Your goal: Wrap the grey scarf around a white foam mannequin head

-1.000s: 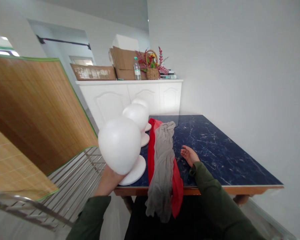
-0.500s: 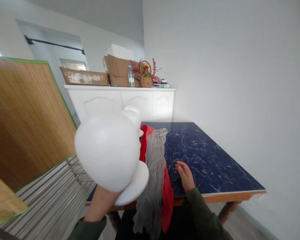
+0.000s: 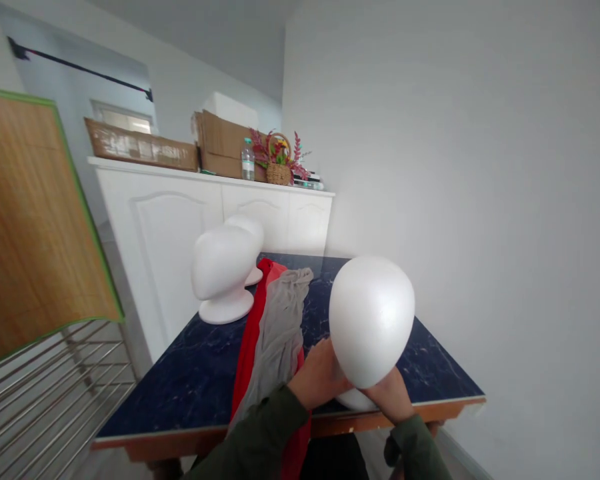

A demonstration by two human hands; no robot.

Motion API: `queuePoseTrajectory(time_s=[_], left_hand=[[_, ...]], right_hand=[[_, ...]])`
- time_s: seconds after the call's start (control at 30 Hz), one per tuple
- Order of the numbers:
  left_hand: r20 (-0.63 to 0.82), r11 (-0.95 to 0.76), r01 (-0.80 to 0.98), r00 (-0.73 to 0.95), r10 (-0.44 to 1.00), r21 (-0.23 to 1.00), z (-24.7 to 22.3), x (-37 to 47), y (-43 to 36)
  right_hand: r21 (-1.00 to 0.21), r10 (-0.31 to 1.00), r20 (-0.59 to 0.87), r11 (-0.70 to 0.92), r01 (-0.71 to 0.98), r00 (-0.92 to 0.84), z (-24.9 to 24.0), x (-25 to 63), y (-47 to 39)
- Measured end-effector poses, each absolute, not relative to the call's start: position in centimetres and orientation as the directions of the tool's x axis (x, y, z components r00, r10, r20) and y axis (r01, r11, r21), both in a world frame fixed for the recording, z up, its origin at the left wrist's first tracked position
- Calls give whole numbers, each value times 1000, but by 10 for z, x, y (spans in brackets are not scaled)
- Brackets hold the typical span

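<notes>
A white foam mannequin head point(image 3: 373, 317) stands at the table's front edge, right of the middle. My left hand point(image 3: 323, 375) grips it low at the neck from the left. From the right, my right hand point(image 3: 391, 393) is closed around the same neck; both sets of fingers are partly hidden by the head. Beside my left forearm lie a grey scarf point(image 3: 283, 320) and a red scarf point(image 3: 253, 333), draped over the front edge. Farther left stand two more mannequin heads, a nearer one point(image 3: 223, 267) and one behind it point(image 3: 247, 230).
A dark blue marbled table point(image 3: 190, 380) holds all this. Behind it is a white cabinet point(image 3: 170, 220) with cardboard boxes, a water bottle point(image 3: 248, 160) and a flower basket point(image 3: 279, 172). A metal rack point(image 3: 55, 380) stands at the left, a wall at the right.
The mannequin head in my left hand has moved from the left across the scarves to the right side of the table. My right hand has come to its neck. The view has shifted.
</notes>
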State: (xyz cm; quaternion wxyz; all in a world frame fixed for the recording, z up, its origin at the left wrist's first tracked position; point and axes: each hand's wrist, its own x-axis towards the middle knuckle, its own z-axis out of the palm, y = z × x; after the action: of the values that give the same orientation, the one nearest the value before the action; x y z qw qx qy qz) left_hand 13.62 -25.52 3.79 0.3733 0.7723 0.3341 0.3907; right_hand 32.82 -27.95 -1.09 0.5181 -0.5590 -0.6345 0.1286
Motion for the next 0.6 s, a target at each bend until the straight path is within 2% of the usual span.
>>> queuePoseTrajectory(time_s=[0.1, 0.17, 0.27, 0.37, 0.47, 0.6], left_hand=[[380, -506, 610, 335, 862, 610, 13, 112, -246], [382, -348, 813, 170, 908, 466, 1, 87, -241], [273, -138, 943, 53, 960, 301, -5, 50, -238], [173, -145, 965, 108, 979, 219, -1, 27, -239], [204, -173, 944, 118, 972, 281, 6, 18, -239], [262, -157, 787, -6, 965, 596, 16, 11, -237]], right_hand=[[-758, 828, 499, 274, 591, 256, -33, 340, -274], [-770, 837, 470, 232, 595, 282, -47, 344, -272], [-737, 840, 469, 203, 644, 272, -59, 348, -270], [-693, 838, 496, 222, 686, 230, -60, 350, -269], [-642, 804, 553, 245, 726, 218, -57, 348, -272], [-575, 617, 705, 211, 790, 349, -59, 335, -297]])
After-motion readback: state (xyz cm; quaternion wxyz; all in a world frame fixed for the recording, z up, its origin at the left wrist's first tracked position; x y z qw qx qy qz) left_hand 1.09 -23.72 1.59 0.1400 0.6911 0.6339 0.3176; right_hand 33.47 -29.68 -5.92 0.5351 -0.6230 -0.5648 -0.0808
